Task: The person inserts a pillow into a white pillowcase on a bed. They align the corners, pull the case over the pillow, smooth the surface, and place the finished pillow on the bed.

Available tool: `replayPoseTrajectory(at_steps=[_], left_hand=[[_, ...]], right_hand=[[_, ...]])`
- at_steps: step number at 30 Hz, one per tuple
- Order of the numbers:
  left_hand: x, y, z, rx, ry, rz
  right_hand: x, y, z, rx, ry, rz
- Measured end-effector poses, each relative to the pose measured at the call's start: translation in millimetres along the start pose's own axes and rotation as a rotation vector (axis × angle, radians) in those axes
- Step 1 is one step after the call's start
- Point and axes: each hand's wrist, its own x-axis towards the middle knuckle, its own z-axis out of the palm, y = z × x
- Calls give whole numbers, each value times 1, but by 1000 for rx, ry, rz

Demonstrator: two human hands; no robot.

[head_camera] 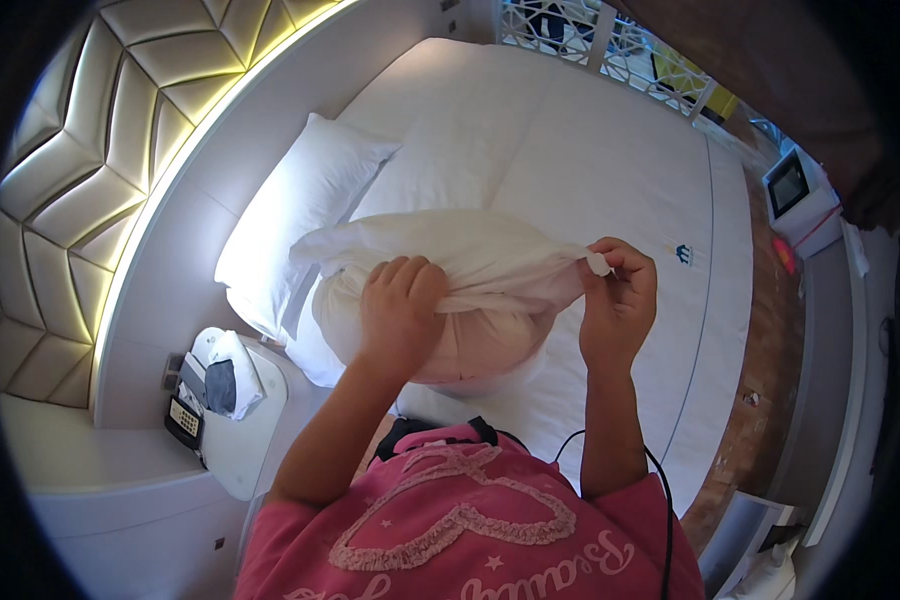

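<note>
A bunched white pillow in its pillowcase (480, 255) is held up over the near side of the bed. My left hand (405, 311) grips a fold of the cloth at the left, fingers curled over it. On the right, my right hand (619, 292) pinches a corner of the cloth between thumb and fingers, with a small white tip poking out. Below the folds, the pillow's rounded underside looks pinkish. Another white pillow (307, 202) lies against the headboard side, on the white bed cover (607, 157).
A bedside table (262, 442) with a telephone (185, 421) and folded cloths stands at the lower left. The padded headboard wall (105, 180) is at the left. A lattice partition (555, 34) borders the far side; a white box-like unit (802, 199) stands at right.
</note>
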Motion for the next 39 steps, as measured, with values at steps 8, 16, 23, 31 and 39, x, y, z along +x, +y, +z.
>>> replayPoseTrajectory(at_steps=[8, 16, 23, 31, 39], left_hand=[[12, 46, -24, -251, -42, -63], [21, 54, -5, -319, -104, -9], [9, 43, 9, -407, -227, -98], [5, 41, 13, -529, -178, -162], [5, 34, 10, -709, -258, -134]], right_hand=[[-9, 7, 5, 142, -102, 220], [-26, -5, 6, 286, -194, 305], [-20, -1, -5, 243, -198, 406], [-30, 15, -13, 242, -400, 348], [-14, 2, -17, 108, -506, 364]])
